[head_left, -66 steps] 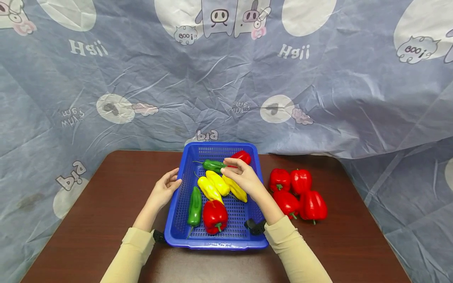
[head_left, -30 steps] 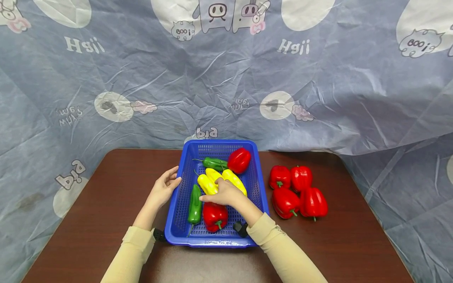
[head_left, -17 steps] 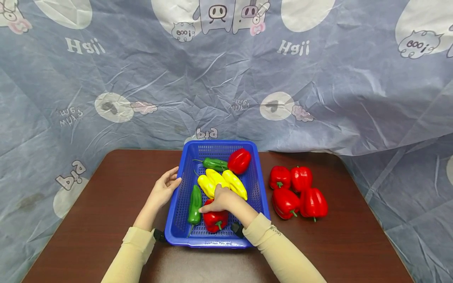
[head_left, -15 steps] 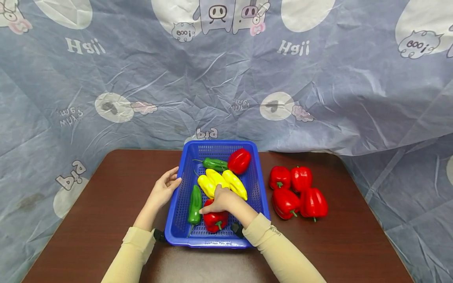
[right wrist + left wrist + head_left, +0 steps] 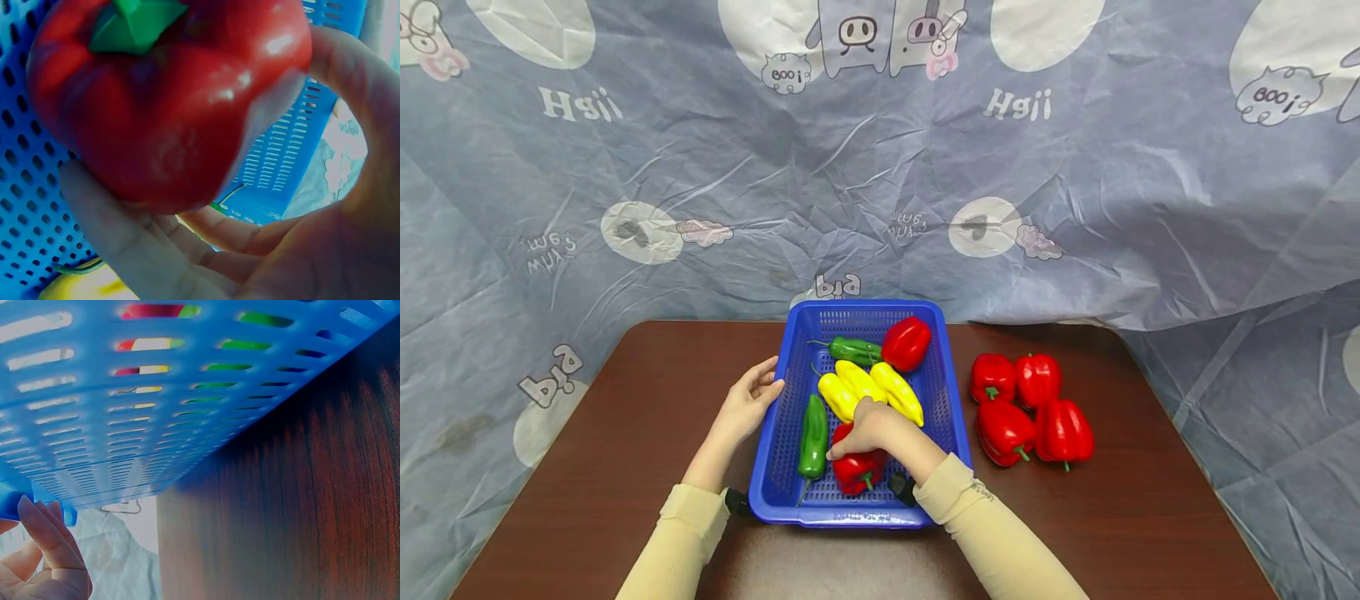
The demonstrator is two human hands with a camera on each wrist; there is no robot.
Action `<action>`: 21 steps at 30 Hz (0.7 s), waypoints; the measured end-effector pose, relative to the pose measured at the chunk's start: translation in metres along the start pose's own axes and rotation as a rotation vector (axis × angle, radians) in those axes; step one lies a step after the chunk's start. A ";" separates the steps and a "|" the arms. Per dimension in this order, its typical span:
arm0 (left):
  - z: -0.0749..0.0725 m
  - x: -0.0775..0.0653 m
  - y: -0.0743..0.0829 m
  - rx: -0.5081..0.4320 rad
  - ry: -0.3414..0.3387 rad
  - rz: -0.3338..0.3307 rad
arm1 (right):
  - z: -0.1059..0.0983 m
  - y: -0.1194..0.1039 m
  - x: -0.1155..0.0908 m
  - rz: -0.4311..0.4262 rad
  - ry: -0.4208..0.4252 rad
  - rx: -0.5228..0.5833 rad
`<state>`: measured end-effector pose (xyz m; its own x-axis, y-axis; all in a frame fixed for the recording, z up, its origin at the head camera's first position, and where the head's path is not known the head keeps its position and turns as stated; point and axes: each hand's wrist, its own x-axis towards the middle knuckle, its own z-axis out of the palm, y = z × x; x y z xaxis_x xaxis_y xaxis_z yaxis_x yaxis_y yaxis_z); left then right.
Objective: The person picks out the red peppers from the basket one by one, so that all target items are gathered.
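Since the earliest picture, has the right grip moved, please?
Yes: the right grip has come nearer, from the far half of the basket to its near red pepper.

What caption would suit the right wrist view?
The right hand grips a red bell pepper inside a blue perforated basket.

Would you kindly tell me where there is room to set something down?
The table is bare left of the left hand, right of the outer red peppers, and before the basket, between the sleeves. Crowded: the basket's middle, where the right hand grips a red pepper near yellow peppers.
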<state>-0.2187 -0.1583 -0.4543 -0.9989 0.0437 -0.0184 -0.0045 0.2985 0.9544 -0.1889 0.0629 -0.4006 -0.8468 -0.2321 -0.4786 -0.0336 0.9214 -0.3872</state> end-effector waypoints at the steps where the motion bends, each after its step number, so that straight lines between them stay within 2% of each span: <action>1: 0.000 0.000 0.000 -0.002 0.001 0.000 | -0.001 0.001 0.001 -0.012 0.006 0.012; 5: 0.000 0.000 -0.001 -0.012 0.003 0.001 | -0.005 0.006 0.001 -0.070 0.040 0.077; 9: 0.000 0.000 0.000 -0.020 0.003 0.005 | -0.012 0.012 0.000 -0.111 0.044 0.217; 14: 0.000 0.001 0.001 -0.008 0.003 0.019 | -0.023 0.017 -0.003 -0.102 0.022 0.428; 21: -0.001 0.001 -0.001 -0.010 -0.006 -0.007 | -0.033 0.025 -0.006 -0.090 0.024 0.666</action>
<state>-0.2197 -0.1590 -0.4548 -0.9985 0.0473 -0.0273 -0.0125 0.2889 0.9573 -0.2018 0.0972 -0.3812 -0.8676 -0.2851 -0.4075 0.2236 0.5082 -0.8317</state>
